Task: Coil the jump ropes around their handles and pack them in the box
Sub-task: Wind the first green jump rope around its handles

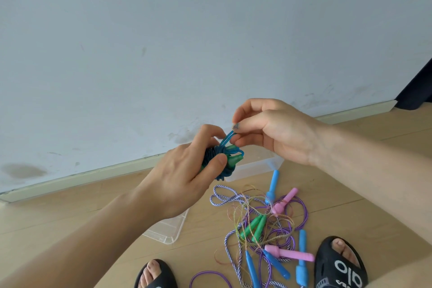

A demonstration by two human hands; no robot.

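- Left hand (187, 177) is wrapping its grip around the blue rope bundle (221, 159), coiled on green handles (233, 161); thumb is pressing across the coils, fingers are curling behind.
- Right hand (275, 133) is pinching the free blue loop (228, 137) between thumb and fingertips, just above the bundle; looks like it is tucking or locking the last turn (judgement).
- Bundle is being held in the air, above the near edge of the clear box (254, 166), which is sitting on the floor (70, 217) by the skirting.
- Clear lid (168, 229) is lying flat on the floor, partly hidden under the left forearm.
- Loose pile of ropes (264, 224) is lying on the floor between box and feet: blue, pink and green handles, with purple, striped and glittery cords tangled together.
- Black sandals (339, 264) are standing at the near edge of the pile.
- Risks (judgement): the slick blue tube is springy, so easing the thumb before the end is tucked could be letting the coils spring open.
- The small pinch could be slipping off the loop if pulled hard.
- The tangled pile could be dragging several ropes up when one is lifted.
- A foot could be snagging a cord.
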